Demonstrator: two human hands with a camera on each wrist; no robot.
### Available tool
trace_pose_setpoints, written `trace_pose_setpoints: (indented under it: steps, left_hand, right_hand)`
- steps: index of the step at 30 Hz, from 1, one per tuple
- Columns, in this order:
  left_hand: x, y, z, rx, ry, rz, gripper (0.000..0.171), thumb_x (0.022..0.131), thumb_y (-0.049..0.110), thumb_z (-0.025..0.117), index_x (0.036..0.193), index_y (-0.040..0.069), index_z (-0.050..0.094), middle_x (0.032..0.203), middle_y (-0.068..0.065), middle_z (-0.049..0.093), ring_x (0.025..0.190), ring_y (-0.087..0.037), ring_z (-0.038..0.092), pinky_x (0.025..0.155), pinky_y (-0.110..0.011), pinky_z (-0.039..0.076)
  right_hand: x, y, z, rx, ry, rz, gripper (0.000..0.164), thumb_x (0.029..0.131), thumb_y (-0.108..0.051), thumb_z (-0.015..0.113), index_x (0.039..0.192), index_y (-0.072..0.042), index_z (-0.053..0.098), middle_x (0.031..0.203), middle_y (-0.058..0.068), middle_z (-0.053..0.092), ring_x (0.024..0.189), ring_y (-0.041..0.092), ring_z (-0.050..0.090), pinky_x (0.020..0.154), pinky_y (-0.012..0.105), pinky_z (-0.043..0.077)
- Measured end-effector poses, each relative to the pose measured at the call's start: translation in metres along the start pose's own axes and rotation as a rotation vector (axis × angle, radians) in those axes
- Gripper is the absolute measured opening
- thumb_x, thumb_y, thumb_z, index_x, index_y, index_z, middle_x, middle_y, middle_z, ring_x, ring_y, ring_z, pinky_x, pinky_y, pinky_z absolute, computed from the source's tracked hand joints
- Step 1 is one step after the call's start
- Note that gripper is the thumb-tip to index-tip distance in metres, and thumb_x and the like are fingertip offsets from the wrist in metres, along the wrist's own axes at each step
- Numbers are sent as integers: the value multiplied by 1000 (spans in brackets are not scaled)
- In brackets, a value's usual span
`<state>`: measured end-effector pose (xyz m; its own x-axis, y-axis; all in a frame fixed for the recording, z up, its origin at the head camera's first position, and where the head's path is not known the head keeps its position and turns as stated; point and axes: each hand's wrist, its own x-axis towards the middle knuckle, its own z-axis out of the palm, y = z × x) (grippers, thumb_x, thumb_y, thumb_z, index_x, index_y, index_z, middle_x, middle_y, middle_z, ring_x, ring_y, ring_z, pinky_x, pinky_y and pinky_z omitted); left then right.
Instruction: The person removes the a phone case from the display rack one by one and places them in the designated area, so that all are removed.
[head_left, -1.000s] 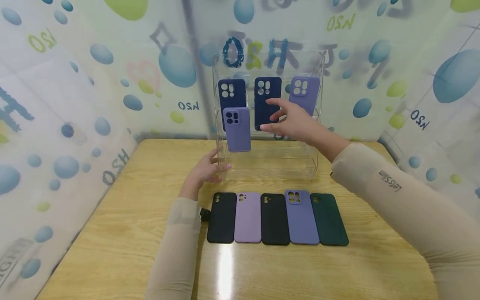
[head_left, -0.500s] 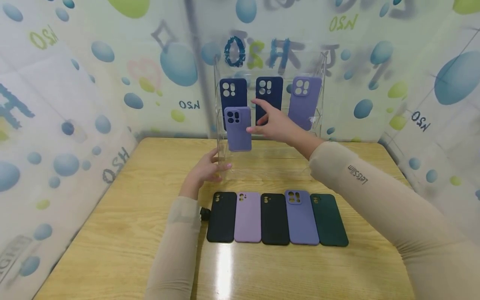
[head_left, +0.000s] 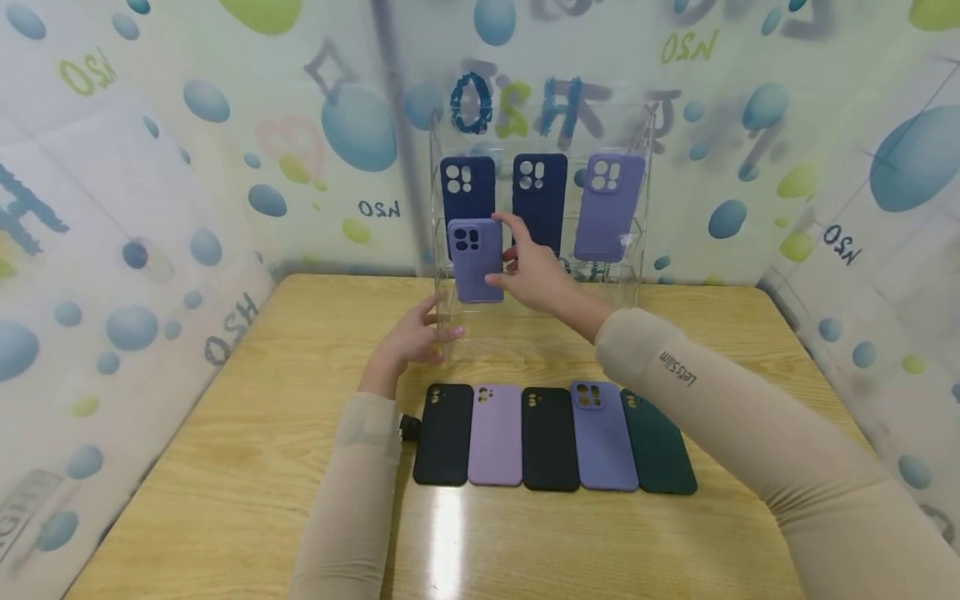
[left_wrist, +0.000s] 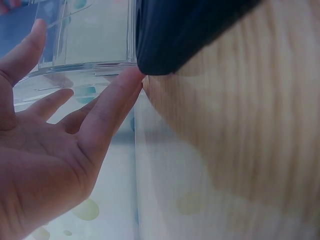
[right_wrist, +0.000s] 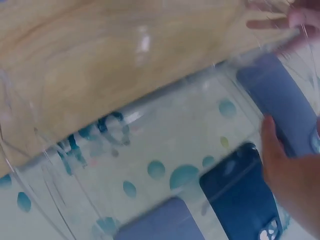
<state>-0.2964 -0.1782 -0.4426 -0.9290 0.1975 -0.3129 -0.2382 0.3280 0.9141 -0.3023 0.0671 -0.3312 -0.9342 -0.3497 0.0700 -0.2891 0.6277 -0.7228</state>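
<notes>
A clear tiered display rack [head_left: 637, 275] stands at the back of the table, holding phone cases upright. My right hand [head_left: 536, 275] pinches the right edge of a purple phone case [head_left: 474, 262] on the rack's left side, thumb on its front and index finger at its top corner. In the right wrist view, the thumb [right_wrist: 271, 137] overlaps that case's edge; the other fingers are mostly hidden. My left hand [head_left: 411, 337] rests at the rack's lower left side. The left wrist view shows its fingers [left_wrist: 102, 107] extended and spread, one touching near the clear edge.
Two navy cases [head_left: 538, 200] and another purple case [head_left: 609, 204] stand on a higher tier. A row lies on the table: black [head_left: 444, 437], pink-lilac [head_left: 496, 437], black [head_left: 551, 442], purple [head_left: 607, 446] and dark green [head_left: 663, 454] cases. Patterned sheeting [head_left: 225, 167] surrounds the table.
My right hand has moved left and slightly down from in front of the middle navy case and taken hold of the lower purple case, whose top has dipped slightly. The left hand has stayed put.
</notes>
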Motion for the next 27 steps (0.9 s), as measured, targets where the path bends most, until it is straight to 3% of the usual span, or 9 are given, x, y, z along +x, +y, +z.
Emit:
trace_pose_setpoints:
  steps: [4, 12, 27]
  left_hand:
    - [-1, 1, -1, 2, 1, 1, 96, 100, 26, 77, 173, 32, 15, 171, -17, 37, 145, -41, 54, 106, -57, 58]
    - [-1, 2, -1, 7, 7, -2, 95, 100, 26, 77, 172, 35, 16, 172, -18, 36, 145, -40, 54, 105, -56, 59]
    - [-3, 1, 1, 22, 0, 0, 94, 100, 27, 76, 172, 34, 17, 172, -19, 35, 143, -42, 55, 106, -57, 58]
  right_hand:
    - [0, 3, 9, -10, 84, -94, 76, 105, -14, 69, 164, -29, 23, 140, 16, 68, 129, 31, 67, 105, 49, 59]
    - [3, 11, 20, -102, 192, -233, 59, 109, -6, 57, 160, -19, 30, 124, 20, 72, 112, 32, 76, 88, 44, 65]
    - [4, 22, 24, -91, 291, -386, 54, 109, -3, 56, 157, -16, 38, 115, 20, 69, 111, 35, 74, 94, 47, 65]
